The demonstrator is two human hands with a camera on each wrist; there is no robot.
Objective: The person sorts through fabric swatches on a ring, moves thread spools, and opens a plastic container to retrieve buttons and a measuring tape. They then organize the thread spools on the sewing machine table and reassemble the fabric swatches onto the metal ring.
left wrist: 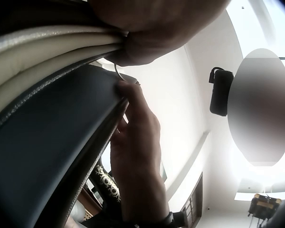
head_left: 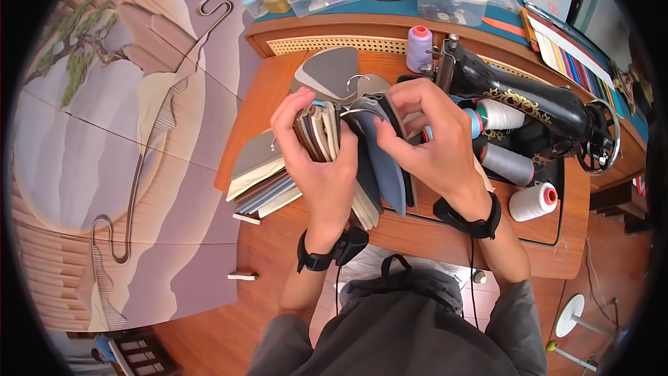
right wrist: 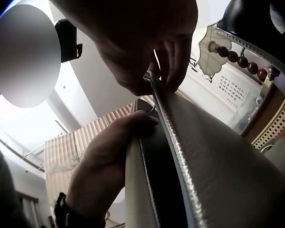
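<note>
A stack of leather swatches, brown and cream [head_left: 321, 129], is gripped between the thumb and fingers of my left hand [head_left: 321, 181]. My right hand [head_left: 440, 141] pinches the top of dark and blue-grey swatches [head_left: 391, 174], its thumb close to the metal ring [head_left: 362, 111] that links both groups. In the left wrist view the ring [left wrist: 118, 72] passes between the two hands, above a broad dark blue swatch [left wrist: 52, 128]. The right wrist view shows a grey swatch [right wrist: 218, 142] with a pale, rough cut edge hanging below the right fingers.
More swatches [head_left: 268, 191] fan out on the wooden table [head_left: 452, 237] at left, with grey ones [head_left: 327, 73] behind. On the right stand a black sewing machine [head_left: 522, 83] and several thread spools, one white [head_left: 532, 202]. Plastic boxes [head_left: 452, 0] line the back shelf.
</note>
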